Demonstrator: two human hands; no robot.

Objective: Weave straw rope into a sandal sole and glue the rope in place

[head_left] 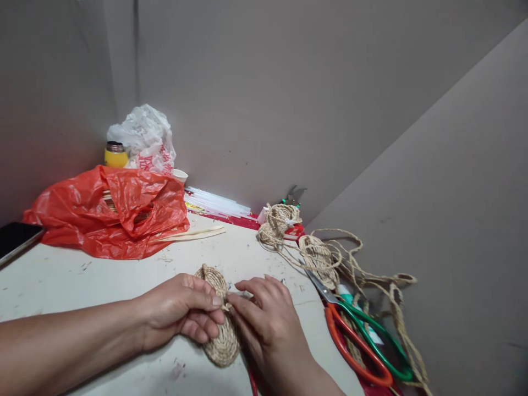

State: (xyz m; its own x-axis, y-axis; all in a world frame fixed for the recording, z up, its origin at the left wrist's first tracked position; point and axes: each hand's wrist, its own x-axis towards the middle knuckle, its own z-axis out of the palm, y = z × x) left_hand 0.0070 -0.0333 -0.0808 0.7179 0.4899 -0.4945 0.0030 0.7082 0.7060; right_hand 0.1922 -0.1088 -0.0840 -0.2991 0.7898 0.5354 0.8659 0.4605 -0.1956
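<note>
A long oval pad of coiled straw rope, shaped like a shoe sole, lies on the table under my hands. My left hand reaches over it from the left, closed, its thumb and forefinger pinched at a small pale straw strand. Opposite, my right hand pinches at the same strand with thumb and forefinger, its other fingers loosely bent. The fingers partly cover the pad's middle. A thin red item shows beneath my right hand; its kind is hidden.
Scissors with one red and one green handle lie at right, beside tangled straw rope and coiled pieces. A red plastic bag, a phone and a yellow jar are left. White sticks lie by the wall.
</note>
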